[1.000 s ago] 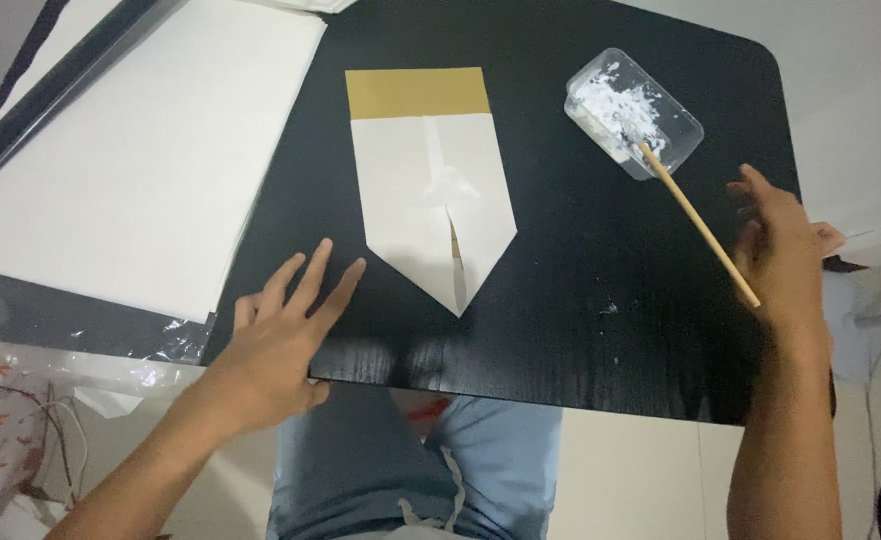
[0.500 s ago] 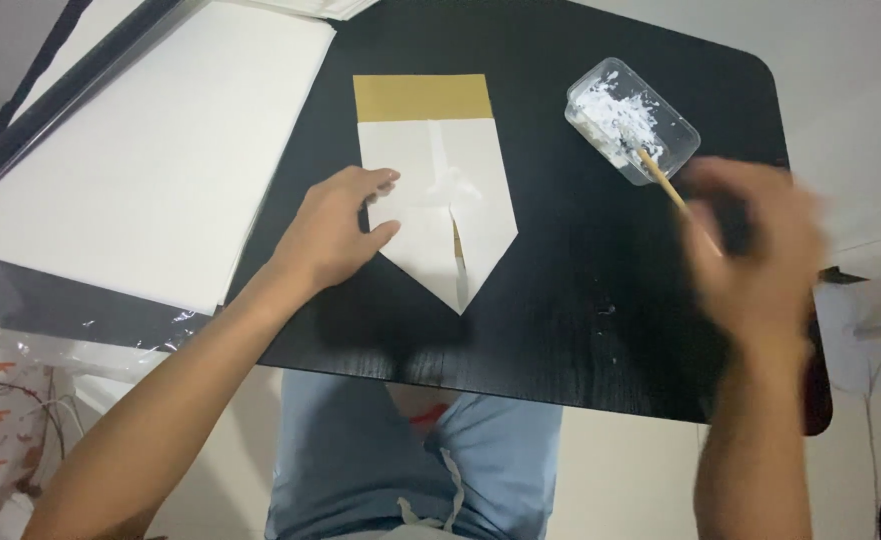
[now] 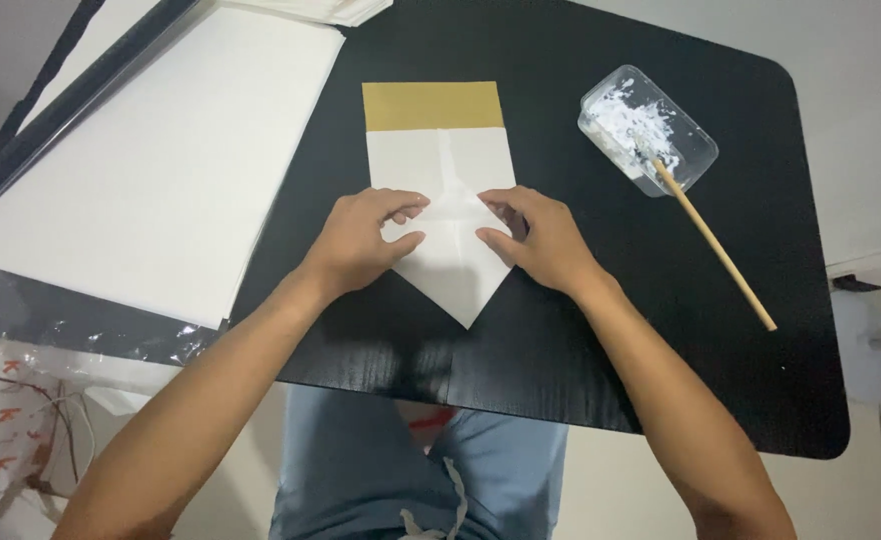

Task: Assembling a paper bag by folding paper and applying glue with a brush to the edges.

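Left hand (image 3: 366,240) and right hand (image 3: 541,240) press flat, fingers down, on the pointed folded paper (image 3: 441,175) at frame centre; neither grips it. Risk: uneven pressure may skew the folds; the glue stick (image 3: 713,245) at upper right could roll.

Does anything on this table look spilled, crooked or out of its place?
Little stands out. The wooden stick leans in the clear tray of white paste, its handle lying on the black table. The folded paper lies straight under the left hand and right hand. I see no spill.
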